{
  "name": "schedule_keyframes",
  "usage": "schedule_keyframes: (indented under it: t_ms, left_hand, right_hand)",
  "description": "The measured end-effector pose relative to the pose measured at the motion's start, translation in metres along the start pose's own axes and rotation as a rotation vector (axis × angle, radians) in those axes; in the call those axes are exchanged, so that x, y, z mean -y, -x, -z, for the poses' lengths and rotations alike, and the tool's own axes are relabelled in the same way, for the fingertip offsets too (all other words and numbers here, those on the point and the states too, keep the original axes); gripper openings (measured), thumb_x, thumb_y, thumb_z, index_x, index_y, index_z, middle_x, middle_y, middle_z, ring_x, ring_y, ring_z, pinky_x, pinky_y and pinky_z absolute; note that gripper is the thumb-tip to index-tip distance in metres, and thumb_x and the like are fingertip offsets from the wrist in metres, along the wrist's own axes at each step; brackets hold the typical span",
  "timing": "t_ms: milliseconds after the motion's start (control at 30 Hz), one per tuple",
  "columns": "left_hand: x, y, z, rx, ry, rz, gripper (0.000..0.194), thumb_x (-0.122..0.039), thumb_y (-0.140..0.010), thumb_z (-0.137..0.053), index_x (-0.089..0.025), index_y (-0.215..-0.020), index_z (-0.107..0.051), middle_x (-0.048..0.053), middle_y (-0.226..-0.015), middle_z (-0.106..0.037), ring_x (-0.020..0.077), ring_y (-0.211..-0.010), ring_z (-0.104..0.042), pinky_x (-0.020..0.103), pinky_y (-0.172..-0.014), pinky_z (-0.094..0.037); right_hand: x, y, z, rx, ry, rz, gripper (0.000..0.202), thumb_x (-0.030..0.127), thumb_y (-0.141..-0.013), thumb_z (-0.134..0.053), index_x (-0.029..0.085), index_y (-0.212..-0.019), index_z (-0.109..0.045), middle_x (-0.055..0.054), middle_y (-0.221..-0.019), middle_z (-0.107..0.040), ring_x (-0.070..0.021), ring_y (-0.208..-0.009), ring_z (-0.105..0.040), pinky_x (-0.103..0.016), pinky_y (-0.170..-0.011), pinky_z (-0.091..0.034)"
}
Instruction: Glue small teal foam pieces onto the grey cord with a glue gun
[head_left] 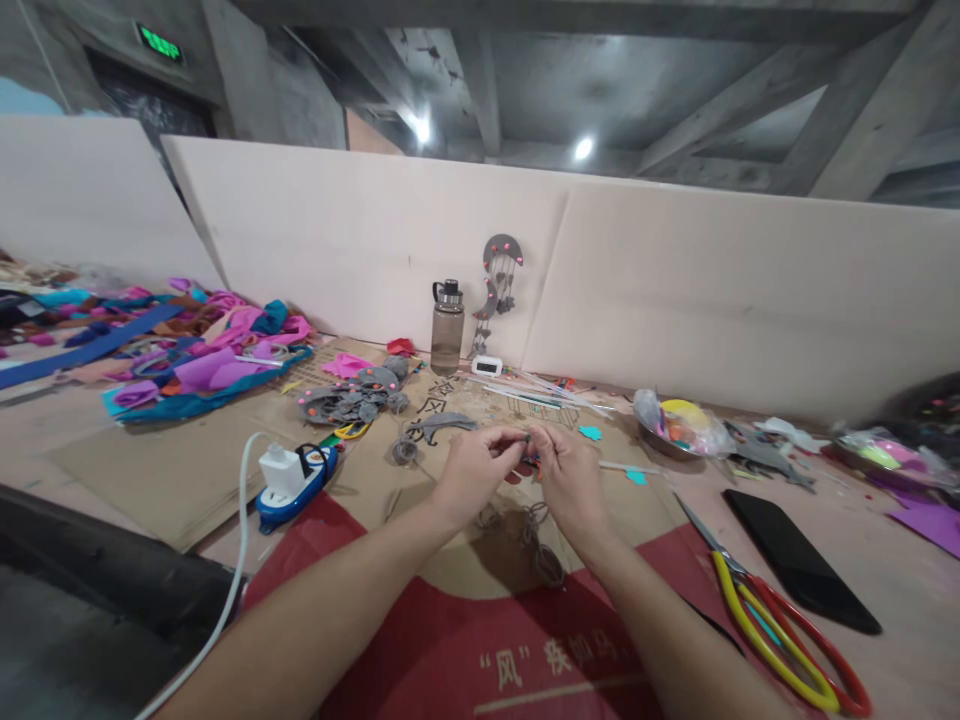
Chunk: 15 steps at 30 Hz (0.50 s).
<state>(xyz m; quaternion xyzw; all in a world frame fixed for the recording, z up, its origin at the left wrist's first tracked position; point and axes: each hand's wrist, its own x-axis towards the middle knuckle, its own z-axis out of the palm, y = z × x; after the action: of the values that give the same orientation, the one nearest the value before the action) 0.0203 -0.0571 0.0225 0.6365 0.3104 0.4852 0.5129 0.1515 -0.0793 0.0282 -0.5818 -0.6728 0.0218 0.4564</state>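
My left hand (480,468) and my right hand (568,472) meet over the cardboard, fingertips pinched close together. A small dark grey piece (527,438) shows between the fingertips, too small to name. Loops of grey cord (536,540) show just below my hands; whether they join the held piece I cannot tell. Left of my hands are a grey felt crescent (448,424) and a small coil of grey cord (405,452). Farther left lies a pile of grey felt pieces with pink dots (352,395).
Scissors (757,600) and a black phone (799,560) lie at right. A blue power strip (296,490) with a white cable stands left. Behind are a water bottle (447,335), a small white clock (487,366), a hanging crescent ornament (501,265) and a bowl (675,440).
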Motion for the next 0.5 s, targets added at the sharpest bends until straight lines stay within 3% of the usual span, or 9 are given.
schedule_keyframes:
  t_ms: [300, 500]
  left_hand:
    - [0.003, -0.003, 0.007, -0.007, -0.068, -0.015, 0.023, -0.028, -0.077, -0.057, -0.017, -0.092, -0.072, 0.005, -0.077, -0.070, 0.0135, -0.060, -0.065, 0.021, -0.050, -0.051]
    - [0.005, -0.004, 0.011, -0.081, -0.296, -0.129, 0.018, -0.028, -0.077, -0.057, -0.019, -0.081, -0.072, 0.004, -0.069, -0.068, 0.0121, -0.055, -0.060, 0.019, -0.047, -0.043]
  right_hand:
    - [0.000, 0.000, -0.002, 0.066, 0.059, 0.017, 0.042, 0.040, -0.096, -0.027, 0.020, -0.066, -0.050, -0.002, -0.064, -0.057, -0.0153, -0.061, -0.050, -0.026, -0.058, -0.032]
    - [0.005, 0.002, -0.001, 0.111, 0.082, 0.050, 0.043, 0.039, -0.096, -0.027, 0.020, -0.071, -0.057, -0.006, -0.074, -0.062, -0.0185, -0.070, -0.054, -0.029, -0.063, -0.034]
